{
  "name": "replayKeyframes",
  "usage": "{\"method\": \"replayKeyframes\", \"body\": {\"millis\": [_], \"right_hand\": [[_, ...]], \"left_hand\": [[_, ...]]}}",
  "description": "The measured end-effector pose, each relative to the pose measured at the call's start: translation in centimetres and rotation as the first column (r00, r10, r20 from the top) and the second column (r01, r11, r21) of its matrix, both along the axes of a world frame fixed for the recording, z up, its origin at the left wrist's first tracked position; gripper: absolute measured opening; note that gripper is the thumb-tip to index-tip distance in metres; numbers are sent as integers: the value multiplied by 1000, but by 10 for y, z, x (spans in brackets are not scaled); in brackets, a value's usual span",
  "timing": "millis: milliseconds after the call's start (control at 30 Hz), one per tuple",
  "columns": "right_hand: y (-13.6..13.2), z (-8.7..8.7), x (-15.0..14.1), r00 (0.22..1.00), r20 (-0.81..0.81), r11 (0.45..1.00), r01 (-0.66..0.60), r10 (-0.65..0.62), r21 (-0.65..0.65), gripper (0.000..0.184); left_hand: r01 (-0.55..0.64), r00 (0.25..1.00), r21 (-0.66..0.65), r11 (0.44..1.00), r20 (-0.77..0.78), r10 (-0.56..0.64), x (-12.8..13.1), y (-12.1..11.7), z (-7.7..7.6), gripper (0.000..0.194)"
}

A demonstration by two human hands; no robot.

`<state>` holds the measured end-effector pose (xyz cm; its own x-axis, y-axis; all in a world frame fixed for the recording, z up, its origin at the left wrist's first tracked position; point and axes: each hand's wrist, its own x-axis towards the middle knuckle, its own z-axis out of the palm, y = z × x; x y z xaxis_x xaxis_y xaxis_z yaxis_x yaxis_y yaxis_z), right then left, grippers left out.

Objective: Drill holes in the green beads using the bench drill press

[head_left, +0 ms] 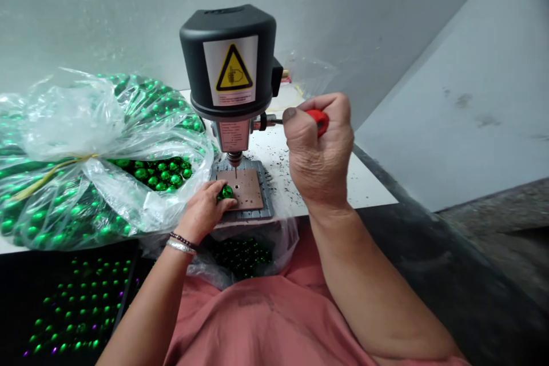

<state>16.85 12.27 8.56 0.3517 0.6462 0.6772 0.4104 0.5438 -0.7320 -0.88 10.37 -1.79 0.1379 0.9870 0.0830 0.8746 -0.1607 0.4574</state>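
While the left hand [205, 211], fingers curled, held a shiny green spherical bauble [226, 192] against the flat brown square pad [245, 197] under the black cylindrical bench drill [229, 63], the right hand [318, 154] gripped the drill's red-handled feed lever [318, 121] tightly

Pale grey walls [343, 23], white tabletop [369, 189], dark floor [493, 217]

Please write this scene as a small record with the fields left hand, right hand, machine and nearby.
Left hand: the left hand holds a green glossy ball on a brown pad
Right hand: the right hand grips a red handle
Machine: bench drill, bit above the pad
Nearby: clear plastic bag of green balls
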Motion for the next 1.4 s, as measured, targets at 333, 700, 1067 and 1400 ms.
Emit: {"method": "replayKeyframes", "body": {"millis": [333, 700, 1067, 1400], "right_hand": [[1, -5, 1, 999, 35, 999, 17, -19, 41, 22], [-1, -1, 2, 999, -16, 1000, -28, 28, 6, 21], [3, -8, 4, 999, 55, 1000, 0, -2, 24, 21], [0, -10, 4, 997, 74, 999, -4, 1, 34, 23]], "left_hand": [[124, 958, -98, 987, -248, -145, -15, -2, 19, 39], [-18, 976, -108, 994, 213, 40, -3, 10, 14, 33], [-65, 888, -268, 961, 424, 178, 14, 24, 3, 34], [-82, 847, -258, 963, 491, 203, 14, 25, -2, 33]]}}
